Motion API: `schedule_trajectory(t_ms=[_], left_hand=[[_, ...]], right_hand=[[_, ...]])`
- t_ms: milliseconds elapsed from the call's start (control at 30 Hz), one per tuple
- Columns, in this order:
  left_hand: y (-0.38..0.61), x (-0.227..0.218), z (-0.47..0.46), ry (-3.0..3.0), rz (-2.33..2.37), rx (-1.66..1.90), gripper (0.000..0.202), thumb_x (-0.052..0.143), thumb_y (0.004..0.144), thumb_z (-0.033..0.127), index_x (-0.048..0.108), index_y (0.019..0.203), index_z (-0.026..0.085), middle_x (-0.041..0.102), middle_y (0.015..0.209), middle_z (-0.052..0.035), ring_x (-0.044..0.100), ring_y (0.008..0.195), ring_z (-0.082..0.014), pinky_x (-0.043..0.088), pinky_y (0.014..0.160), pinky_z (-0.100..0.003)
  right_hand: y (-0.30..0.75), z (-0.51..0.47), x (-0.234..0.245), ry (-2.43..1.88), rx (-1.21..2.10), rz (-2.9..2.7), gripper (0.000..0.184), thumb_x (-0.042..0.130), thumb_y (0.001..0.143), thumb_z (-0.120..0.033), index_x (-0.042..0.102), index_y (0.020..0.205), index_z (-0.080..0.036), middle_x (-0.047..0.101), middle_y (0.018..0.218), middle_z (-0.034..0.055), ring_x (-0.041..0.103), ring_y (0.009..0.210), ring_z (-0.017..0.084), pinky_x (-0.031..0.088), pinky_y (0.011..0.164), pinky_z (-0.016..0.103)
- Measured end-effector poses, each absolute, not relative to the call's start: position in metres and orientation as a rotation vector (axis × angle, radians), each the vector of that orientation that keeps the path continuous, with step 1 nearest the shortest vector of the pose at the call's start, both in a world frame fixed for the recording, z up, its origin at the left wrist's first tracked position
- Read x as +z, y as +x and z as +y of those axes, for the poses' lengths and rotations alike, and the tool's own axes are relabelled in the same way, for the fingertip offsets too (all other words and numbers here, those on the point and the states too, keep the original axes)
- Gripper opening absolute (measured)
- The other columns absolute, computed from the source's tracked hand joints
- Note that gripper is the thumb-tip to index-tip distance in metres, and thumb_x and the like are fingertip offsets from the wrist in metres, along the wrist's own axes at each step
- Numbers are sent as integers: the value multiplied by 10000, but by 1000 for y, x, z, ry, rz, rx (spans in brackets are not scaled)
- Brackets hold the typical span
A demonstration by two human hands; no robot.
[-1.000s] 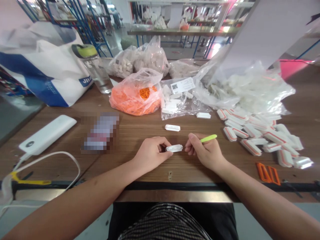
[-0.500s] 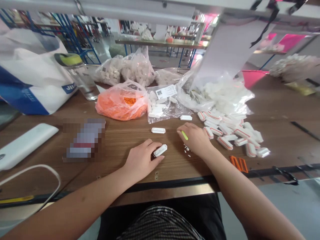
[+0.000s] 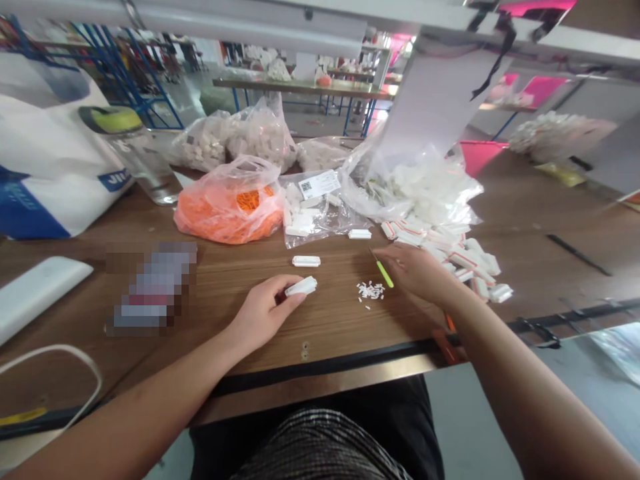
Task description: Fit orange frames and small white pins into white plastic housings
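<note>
Now, head view: my left hand (image 3: 263, 312) clamped on white plastic piece (image 3: 301, 287), fingers curled around it, just above wooden table (image 3: 340, 320). My right hand (image 3: 417, 270) near green-handled pick (image 3: 385, 275), fingertips beside its top end; cannot tell if grip is closed on it. Small white bits (image 3: 371, 290) lie on table, just beside pick. Second white piece (image 3: 306, 261) lies ahead of left hand. Farther: orange-filled plastic bag (image 3: 227, 212), clear bag with label (image 3: 313, 210), orange-striped white pieces (image 3: 450, 248) on right.
</note>
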State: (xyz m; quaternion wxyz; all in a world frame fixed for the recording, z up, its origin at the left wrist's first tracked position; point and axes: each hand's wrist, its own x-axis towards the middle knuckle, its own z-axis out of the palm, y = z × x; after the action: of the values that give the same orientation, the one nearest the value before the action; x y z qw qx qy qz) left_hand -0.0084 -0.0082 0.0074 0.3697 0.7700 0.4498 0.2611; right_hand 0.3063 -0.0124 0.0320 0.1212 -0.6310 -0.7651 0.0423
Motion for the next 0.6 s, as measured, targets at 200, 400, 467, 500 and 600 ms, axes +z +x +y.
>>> schedule_trajectory(t_ms=[200,400,467,500,600], left_hand=[[-10,10,-3,1668,1073,593,452,522,874,448,576,1241,190,643,829,-26,542,605,-126,484,544,-257],[-9,13,5,1425,1081,633,389,604,825,442,575,1112,182,637,1068,-82,629,842,-190,497,556,-242],[-8,16,6,1390,1078,630,384,623,808,447,572,1080,182,629,1139,-99,642,897,-215,502,563,-247],[-8,17,5,1384,1080,626,387,630,801,452,573,1071,182,632,1144,-103,646,907,-223,503,564,-250],[-6,19,4,1380,1087,629,403,645,785,465,574,1062,182,642,1134,-104,653,909,-232,502,562,-255]], right_hand=[[365,-65,43,-2086,251,-2009,221,574,794,-346,756,770,-224,732,758,34,641,667,202,472,617,306],[395,-109,37,-2310,375,-1838,244,582,768,-409,766,758,-248,721,684,37,640,601,216,464,564,320],[395,-113,34,-2289,403,-1802,267,572,773,-420,768,801,-241,722,693,40,639,608,216,471,572,323],[394,-112,33,-2274,414,-1793,277,570,772,-422,769,831,-238,722,703,41,636,611,214,474,576,323],[388,-104,29,-2206,399,-1822,285,562,771,-397,767,866,-223,724,771,53,635,641,209,485,603,323]])
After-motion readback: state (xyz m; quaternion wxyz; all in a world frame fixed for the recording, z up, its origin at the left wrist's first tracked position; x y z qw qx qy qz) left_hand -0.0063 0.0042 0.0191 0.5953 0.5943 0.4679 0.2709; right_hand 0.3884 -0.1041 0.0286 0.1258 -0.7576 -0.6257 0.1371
